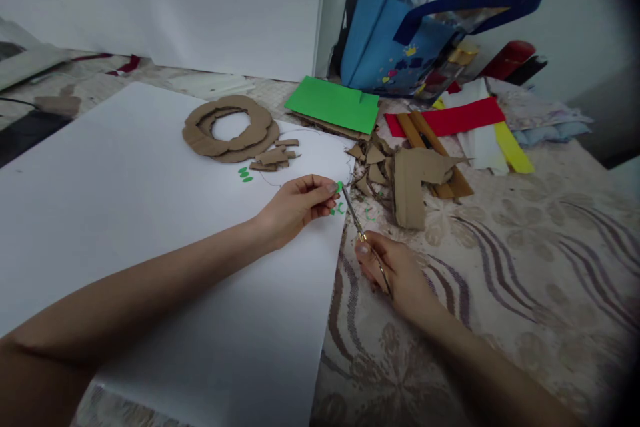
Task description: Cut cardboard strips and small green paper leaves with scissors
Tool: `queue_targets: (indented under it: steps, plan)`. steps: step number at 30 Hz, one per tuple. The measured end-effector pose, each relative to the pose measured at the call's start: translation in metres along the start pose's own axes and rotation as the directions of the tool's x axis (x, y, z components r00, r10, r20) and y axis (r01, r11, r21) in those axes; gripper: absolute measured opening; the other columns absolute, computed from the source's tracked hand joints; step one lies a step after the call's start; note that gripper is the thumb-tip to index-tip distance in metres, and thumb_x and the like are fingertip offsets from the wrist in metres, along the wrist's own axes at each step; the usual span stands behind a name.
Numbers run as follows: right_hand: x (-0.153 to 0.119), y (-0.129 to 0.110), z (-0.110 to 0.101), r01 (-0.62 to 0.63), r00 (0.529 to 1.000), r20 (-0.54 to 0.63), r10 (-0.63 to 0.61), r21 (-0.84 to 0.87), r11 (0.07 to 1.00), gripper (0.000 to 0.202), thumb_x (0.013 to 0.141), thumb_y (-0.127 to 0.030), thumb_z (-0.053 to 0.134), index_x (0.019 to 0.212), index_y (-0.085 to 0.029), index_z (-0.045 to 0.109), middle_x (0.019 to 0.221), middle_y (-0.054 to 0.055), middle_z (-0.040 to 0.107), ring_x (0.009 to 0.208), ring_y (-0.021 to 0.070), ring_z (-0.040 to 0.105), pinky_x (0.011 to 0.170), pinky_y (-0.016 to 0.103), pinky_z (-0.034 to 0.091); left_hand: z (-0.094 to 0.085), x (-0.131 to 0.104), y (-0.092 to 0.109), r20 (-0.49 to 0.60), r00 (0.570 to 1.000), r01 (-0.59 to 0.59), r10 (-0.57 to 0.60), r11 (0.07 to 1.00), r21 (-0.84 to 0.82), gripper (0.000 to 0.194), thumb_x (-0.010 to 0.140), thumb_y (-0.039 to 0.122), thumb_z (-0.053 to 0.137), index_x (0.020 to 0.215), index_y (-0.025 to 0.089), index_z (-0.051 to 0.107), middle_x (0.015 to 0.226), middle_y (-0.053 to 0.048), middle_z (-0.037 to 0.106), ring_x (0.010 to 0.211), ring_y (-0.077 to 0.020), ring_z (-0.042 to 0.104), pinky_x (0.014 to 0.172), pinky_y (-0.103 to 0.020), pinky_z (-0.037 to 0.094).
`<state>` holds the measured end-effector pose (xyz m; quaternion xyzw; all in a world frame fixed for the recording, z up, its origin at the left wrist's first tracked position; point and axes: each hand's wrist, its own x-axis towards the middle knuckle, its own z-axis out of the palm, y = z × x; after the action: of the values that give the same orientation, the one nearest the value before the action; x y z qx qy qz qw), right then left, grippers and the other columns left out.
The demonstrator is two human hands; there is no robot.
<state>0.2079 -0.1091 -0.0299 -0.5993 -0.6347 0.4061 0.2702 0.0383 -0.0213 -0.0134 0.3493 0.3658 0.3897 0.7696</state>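
My left hand [305,203] pinches a small green paper piece [339,187] between thumb and fingertips, above the edge of a large white sheet [210,293]. In my right hand [387,267] is a pair of scissors [354,213], its fingers wrapped round the handles. The blade tips meet the green piece or lie right beside it; I cannot tell whether they are cutting. Below the left fingertips lie tiny green offcuts [341,208]. Several green leaf-shaped pieces [245,175] rest on the sheet to the left of that hand.
Scalloped cardboard rings [227,128] and cardboard bits [273,159] lie on the sheet. Behind are green paper [333,103] and a blue bag [395,40]. Cardboard scraps [410,187], red strips [450,121] and yellow strips [515,150] lie at the right on a patterned tablecloth [500,267].
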Motion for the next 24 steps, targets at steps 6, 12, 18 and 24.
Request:
queue_targets:
  steps: [6,12,18,24]
  plan:
    - [-0.0002,-0.0013,-0.0009,0.000,1.000,0.009,0.000,0.007,1.000,0.041,0.089,-0.053,0.038,0.063,-0.021,0.041,0.049,-0.004,0.040,0.045,0.0110,0.038,0.044,0.023,0.031,-0.0027,0.0022,0.0010,-0.021,1.000,-0.022,0.022,1.000,-0.012,0.013,0.072,0.011,0.070,0.082,0.011,0.061,0.073,0.000,0.061,0.064,-0.0065,0.056,0.063,-0.021,0.043]
    - [0.0001,0.0007,-0.0004,-0.003,1.000,0.006,0.003,-0.018,1.000,0.043,0.089,-0.055,0.037,0.063,-0.021,0.041,0.048,-0.004,0.041,0.045,0.0115,0.039,0.044,0.024,0.031,-0.0036,0.0031,0.0009,-0.051,0.997,-0.060,0.059,0.998,-0.016,0.013,0.075,0.009,0.066,0.086,0.011,0.059,0.074,-0.002,0.063,0.070,-0.0098,0.062,0.065,-0.022,0.046]
    - [0.0001,0.0033,0.0005,0.004,1.000,0.022,-0.005,0.024,1.000,0.045,0.088,-0.058,0.037,0.063,-0.021,0.041,0.050,-0.004,0.040,0.046,0.0111,0.038,0.044,0.023,0.029,-0.0015,0.0013,0.0030,-0.040,0.998,-0.056,0.054,0.997,-0.055,0.012,0.078,0.004,0.060,0.087,0.011,0.055,0.079,-0.005,0.067,0.076,-0.0136,0.067,0.076,-0.028,0.051]
    - [-0.0013,0.0052,0.0014,-0.005,0.999,0.050,0.000,0.098,0.995,0.046,0.089,-0.058,0.037,0.064,-0.020,0.040,0.051,-0.005,0.038,0.047,0.0102,0.036,0.044,0.023,0.028,0.0001,0.0012,0.0059,-0.032,0.998,-0.062,0.061,0.998,-0.031,0.011,0.079,0.002,0.059,0.084,0.011,0.054,0.074,-0.004,0.067,0.072,-0.0132,0.067,0.074,-0.028,0.053]
